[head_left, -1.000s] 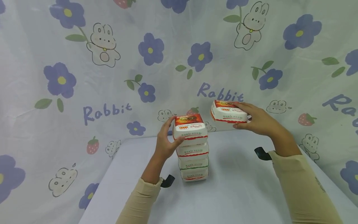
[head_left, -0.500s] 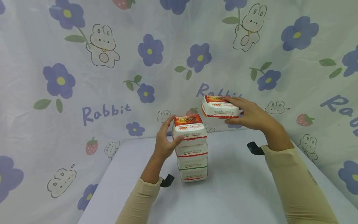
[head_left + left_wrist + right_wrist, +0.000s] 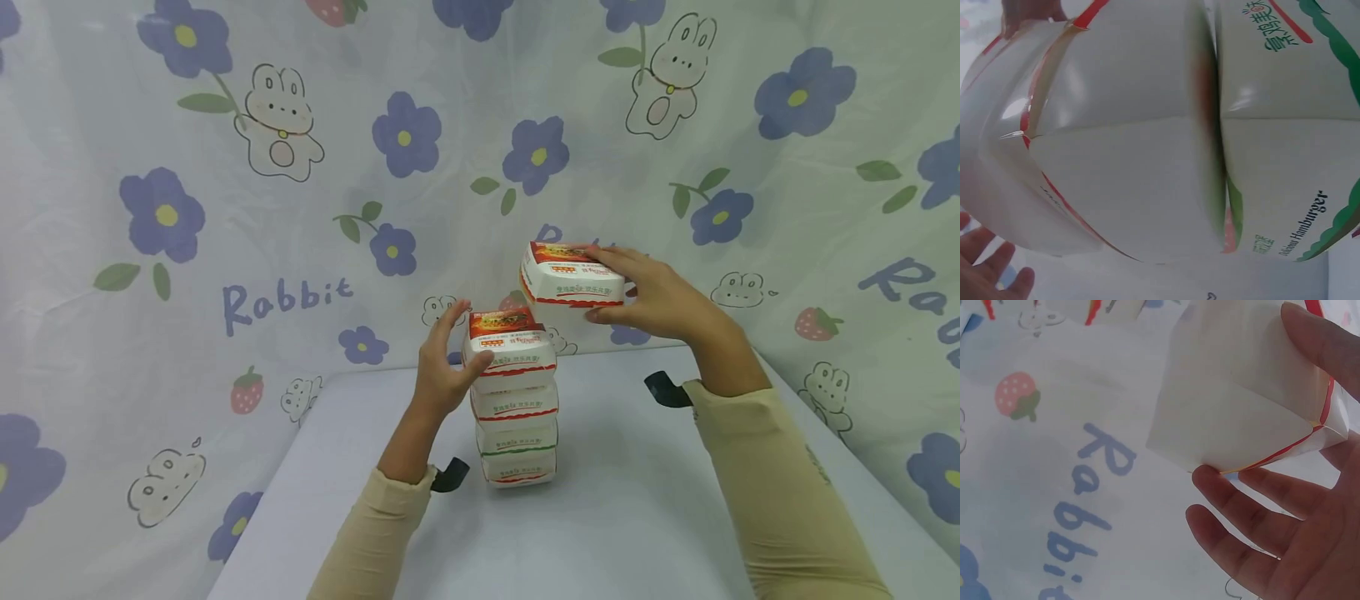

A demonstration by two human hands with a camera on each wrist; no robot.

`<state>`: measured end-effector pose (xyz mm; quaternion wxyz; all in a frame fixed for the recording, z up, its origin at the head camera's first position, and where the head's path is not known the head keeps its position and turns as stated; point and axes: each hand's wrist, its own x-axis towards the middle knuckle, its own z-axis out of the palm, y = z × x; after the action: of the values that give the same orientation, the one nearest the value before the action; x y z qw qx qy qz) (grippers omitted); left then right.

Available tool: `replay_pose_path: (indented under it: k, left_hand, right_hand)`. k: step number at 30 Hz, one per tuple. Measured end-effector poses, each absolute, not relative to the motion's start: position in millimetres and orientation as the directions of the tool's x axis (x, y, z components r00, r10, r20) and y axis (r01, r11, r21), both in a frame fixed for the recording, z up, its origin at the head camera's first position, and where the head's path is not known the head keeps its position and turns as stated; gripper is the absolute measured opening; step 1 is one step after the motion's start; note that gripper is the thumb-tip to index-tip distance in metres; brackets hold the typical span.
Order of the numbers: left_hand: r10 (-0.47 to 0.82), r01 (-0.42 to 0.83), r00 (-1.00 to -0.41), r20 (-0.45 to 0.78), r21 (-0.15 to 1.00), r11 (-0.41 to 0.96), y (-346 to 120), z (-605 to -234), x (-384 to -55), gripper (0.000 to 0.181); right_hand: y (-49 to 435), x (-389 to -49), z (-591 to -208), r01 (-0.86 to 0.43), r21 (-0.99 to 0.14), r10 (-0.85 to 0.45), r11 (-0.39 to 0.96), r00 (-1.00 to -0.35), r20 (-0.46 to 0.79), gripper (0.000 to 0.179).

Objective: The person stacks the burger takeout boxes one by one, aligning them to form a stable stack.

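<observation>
A stack of several white paper burger boxes (image 3: 517,402) stands upright on the table, its top box showing a red burger picture. My left hand (image 3: 444,367) is beside the top box, thumb at its front and fingers spread at its left. In the left wrist view the fingers (image 3: 988,265) stand apart from the box side. My right hand (image 3: 654,296) holds another burger box (image 3: 573,279) between thumb and fingers, above and just right of the stack. In the right wrist view the thumb (image 3: 1319,347) lies along this held box (image 3: 1241,387).
The table (image 3: 630,508) has a white cover. Close behind it hangs a curtain (image 3: 465,208) printed with rabbits, flowers and strawberries. Black wrist mounts (image 3: 667,390) stick out from both sleeves.
My right hand has carried its burger box leftward and slightly up, closer to the stack. My left hand's fingers have loosened slightly from the top box. The stack has stayed in place.
</observation>
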<state>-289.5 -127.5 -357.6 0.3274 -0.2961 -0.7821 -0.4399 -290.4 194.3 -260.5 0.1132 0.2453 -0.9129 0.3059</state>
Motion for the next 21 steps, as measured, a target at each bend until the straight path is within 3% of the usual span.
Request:
replay_pose_path:
  k: [11, 21]
  left_hand:
    - [0.181, 0.751, -0.598, 0.781, 0.467, 0.467, -127.1, -345.3, -287.2, 0.086]
    - [0.189, 0.73, -0.625, 0.758, 0.48, 0.487, -124.6, -336.4, -286.8, 0.086]
  right_hand:
    - [169.3, -288.6, -254.3, -0.56, -0.486, -0.413, 0.671, -0.827, 0.382, 0.095]
    - [155.6, -288.3, -250.8, -0.61, -0.458, -0.455, 0.647, -0.79, 0.41, 0.094]
